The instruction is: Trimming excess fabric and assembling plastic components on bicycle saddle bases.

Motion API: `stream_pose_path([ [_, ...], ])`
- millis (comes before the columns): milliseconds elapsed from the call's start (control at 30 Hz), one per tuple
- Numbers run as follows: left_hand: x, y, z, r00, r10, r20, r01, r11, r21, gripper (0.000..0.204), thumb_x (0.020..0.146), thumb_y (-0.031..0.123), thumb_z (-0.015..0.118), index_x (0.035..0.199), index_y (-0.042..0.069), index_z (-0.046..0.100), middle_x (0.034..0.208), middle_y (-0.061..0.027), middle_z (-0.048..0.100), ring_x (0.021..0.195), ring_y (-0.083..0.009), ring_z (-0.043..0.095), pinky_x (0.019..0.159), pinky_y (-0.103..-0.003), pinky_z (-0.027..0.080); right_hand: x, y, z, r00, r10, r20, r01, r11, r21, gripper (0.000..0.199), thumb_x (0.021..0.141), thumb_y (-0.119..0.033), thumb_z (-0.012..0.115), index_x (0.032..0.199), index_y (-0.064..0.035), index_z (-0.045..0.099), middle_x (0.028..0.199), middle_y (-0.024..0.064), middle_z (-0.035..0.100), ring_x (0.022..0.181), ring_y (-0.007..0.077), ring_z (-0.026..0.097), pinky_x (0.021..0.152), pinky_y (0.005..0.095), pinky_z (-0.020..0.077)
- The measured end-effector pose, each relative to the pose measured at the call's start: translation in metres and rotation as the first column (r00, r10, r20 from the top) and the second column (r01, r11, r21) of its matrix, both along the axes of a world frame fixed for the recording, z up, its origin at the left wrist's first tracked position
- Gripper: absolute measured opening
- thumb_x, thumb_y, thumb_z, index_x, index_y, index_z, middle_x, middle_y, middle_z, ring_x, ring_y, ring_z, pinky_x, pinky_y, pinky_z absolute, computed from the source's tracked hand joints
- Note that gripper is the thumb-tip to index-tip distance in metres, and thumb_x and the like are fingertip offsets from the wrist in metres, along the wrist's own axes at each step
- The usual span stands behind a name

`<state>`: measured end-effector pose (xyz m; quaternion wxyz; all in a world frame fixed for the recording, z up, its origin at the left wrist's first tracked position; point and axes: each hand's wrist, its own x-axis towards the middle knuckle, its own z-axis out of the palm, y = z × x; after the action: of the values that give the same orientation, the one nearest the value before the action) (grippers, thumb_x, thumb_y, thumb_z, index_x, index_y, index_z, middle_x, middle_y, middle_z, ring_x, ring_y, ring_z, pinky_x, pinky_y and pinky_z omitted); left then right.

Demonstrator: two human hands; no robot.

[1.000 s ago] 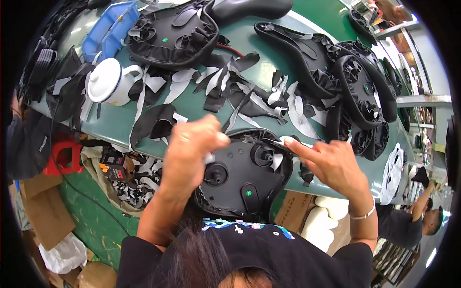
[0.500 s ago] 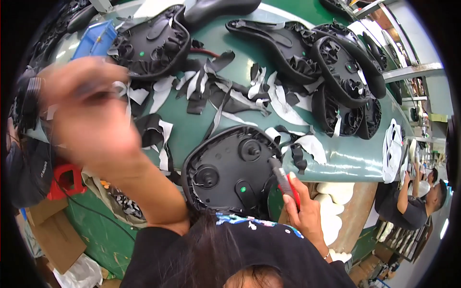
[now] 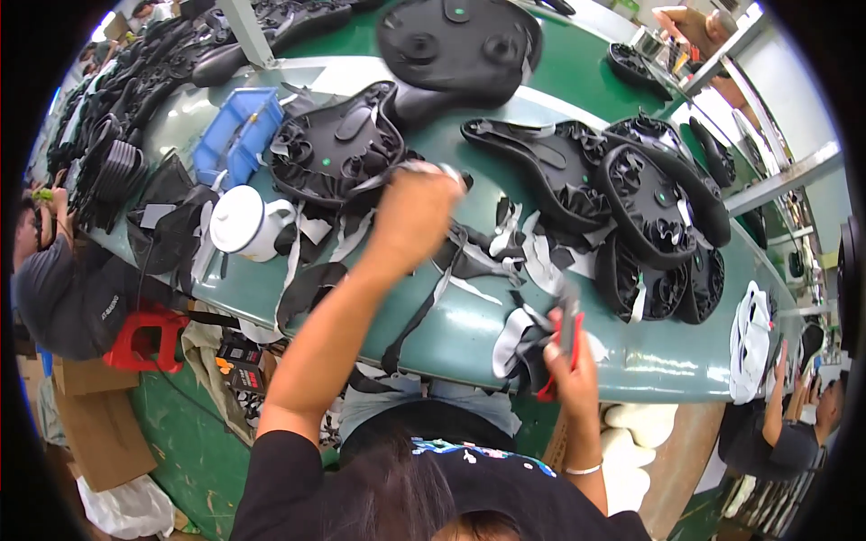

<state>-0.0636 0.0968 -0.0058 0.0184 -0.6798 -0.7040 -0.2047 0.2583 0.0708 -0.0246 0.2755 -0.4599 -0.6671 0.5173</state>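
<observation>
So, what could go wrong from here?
The red-handled tool in the right hand has its tip close to loose scraps, so it may snag one. The white lidded mug stands on the table to the left of the left hand and might get knocked if that hand sweeps left.

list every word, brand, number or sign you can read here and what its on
I won't copy printed text, only say where it is.
Another person's dark clothing, left: pale lettering.
Dark box, lower left: small print.
Green sticker on a black padded shell: mark too small to read.
Red-handled tool in the right hand: no lettering I can make out.
</observation>
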Motion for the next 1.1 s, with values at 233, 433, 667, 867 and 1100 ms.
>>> stream_pose_path([
  [233, 0.044, -0.107, 0.019, 0.758, -0.086, 0.647, 0.539, 0.641, -0.546, 0.046, 0.081, 0.04, 0.065, 0.057, 0.002, 0.059, 0.073, -0.0186, 0.058, 0.075, -0.0349, 0.057, 0.07, -0.041, 0.044, -0.037, 0.006, 0.017, 0.988, 0.089, -0.127, -0.087, 0.996, 0.02, 0.043, 0.084, -0.013, 0.064, 0.122, 0.0016, 0.05, 0.096, 0.0062, 0.06, 0.084, 0.0168, 0.056, 0.081, 0.0279, 0.0463],
  [433, 0.049, -0.139, 0.002, 0.259, -0.088, 0.962, -0.115, 0.986, 0.121, 0.04, 0.093, 0.029, 0.058, 0.119, 0.001, 0.044, 0.108, -0.0125, 0.055, 0.102, -0.0255, 0.057, 0.09, -0.038, 0.045, -0.16, 0.007, 0.049, 0.713, 0.7, 0.043, -0.604, 0.583, 0.544, 0.033, 0.095, -0.023, 0.051, 0.119, -0.0006, 0.051, 0.134, 0.0171, 0.046, 0.123, 0.0291, 0.044, 0.101, 0.0406, 0.0332],
  [667, 0.039, -0.139, -0.006, -0.496, 0.077, 0.865, -0.101, 0.984, -0.145, 0.039, 0.095, 0.029, 0.056, 0.117, 0.008, 0.032, 0.078, -0.0055, 0.053, 0.06, -0.0174, 0.057, 0.054, -0.029, 0.048, -0.248, 0.116, -0.014, 0.826, 0.242, 0.509, -0.56, 0.446, 0.698, 0.033, 0.08, -0.03, 0.062, 0.096, -0.0018, 0.056, 0.107, 0.019, 0.054, 0.102, 0.0336, 0.051, 0.087, 0.0385, 0.0407],
  [867, 0.031, -0.145, 0.023, -0.627, -0.026, 0.778, -0.179, 0.977, -0.112, 0.042, 0.098, 0.026, 0.05, 0.129, 0.008, 0.03, 0.085, -0.0084, 0.056, 0.065, -0.0192, 0.059, 0.062, -0.033, 0.053, -0.195, 0.101, 0.026, 0.504, 0.27, 0.821, -0.803, 0.497, 0.33, 0.03, 0.073, -0.022, 0.057, 0.093, 0.0004, 0.057, 0.086, 0.0204, 0.057, 0.084, 0.0364, 0.056, 0.077, 0.0438, 0.0451],
  [1100, 0.029, -0.145, 0.0, -0.326, 0.157, 0.932, 0.23, 0.97, -0.083, 0.048, 0.097, 0.026, 0.05, 0.135, 0.006, 0.028, 0.081, -0.0077, 0.055, 0.066, -0.0171, 0.059, 0.061, -0.03, 0.049, -0.113, 0.048, 0.054, 0.847, 0.494, 0.198, -0.515, 0.854, 0.077, 0.014, 0.088, -0.014, 0.054, 0.087, -0.0002, 0.052, 0.076, 0.0142, 0.051, 0.064, 0.0261, 0.048, 0.06, 0.0333, 0.04],
])
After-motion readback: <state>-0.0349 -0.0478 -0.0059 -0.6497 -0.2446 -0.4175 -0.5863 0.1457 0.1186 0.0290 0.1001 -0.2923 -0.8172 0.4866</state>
